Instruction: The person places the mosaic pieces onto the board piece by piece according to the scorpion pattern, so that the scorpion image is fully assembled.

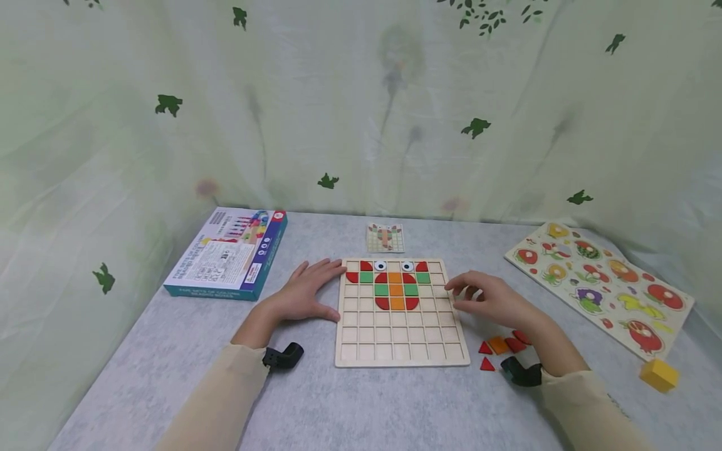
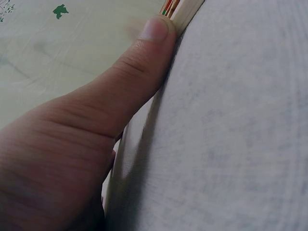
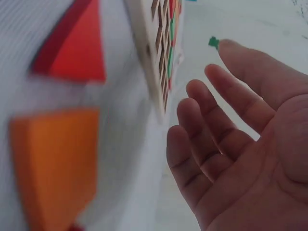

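A square wooden grid board (image 1: 402, 351) lies on the table, its upper cells filled with red, green and orange pieces and two round eye pieces (image 1: 380, 266). My left hand (image 1: 304, 291) rests at the board's left edge, fingers spread; in the left wrist view the thumb (image 2: 139, 62) touches that edge. Over the board's right side hovers my right hand (image 1: 491, 297), fingers loosely bent. The right wrist view shows nothing in the right hand (image 3: 236, 139). Below it lie loose pieces: an orange square (image 1: 498, 345) and several red ones, including a red triangle (image 1: 487, 364).
Behind the board lies a small pattern card (image 1: 386, 238). To the left is a flat box (image 1: 225, 250). A fruit puzzle board (image 1: 603, 282) lies at the right, with a yellow block (image 1: 659, 375) near its front corner. A leaf-patterned curtain (image 1: 361, 113) hangs behind the table.
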Available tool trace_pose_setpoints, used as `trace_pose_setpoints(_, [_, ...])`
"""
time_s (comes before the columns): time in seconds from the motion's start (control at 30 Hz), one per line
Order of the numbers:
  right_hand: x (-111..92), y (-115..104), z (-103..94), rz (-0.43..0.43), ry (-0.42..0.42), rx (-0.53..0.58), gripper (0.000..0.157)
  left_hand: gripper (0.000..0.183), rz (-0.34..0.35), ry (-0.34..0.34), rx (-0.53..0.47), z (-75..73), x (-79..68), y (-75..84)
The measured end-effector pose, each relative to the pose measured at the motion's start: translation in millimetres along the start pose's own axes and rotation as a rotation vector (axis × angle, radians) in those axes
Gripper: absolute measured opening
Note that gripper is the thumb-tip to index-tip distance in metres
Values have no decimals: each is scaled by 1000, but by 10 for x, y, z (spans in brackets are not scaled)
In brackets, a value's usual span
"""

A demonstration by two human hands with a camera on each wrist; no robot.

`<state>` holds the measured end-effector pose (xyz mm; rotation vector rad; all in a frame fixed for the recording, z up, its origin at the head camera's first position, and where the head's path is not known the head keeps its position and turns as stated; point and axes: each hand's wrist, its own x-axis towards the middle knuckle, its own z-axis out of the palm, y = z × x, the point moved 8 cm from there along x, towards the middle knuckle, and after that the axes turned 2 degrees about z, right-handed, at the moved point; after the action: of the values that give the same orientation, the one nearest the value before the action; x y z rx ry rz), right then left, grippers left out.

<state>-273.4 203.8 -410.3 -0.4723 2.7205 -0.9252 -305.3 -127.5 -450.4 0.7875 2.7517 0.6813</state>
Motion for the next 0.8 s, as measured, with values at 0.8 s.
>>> trace_pose_setpoints(0.8, [-479,496,-89,-50,-150,-115,53,108,-5,-5,-4,-20,-11,19])
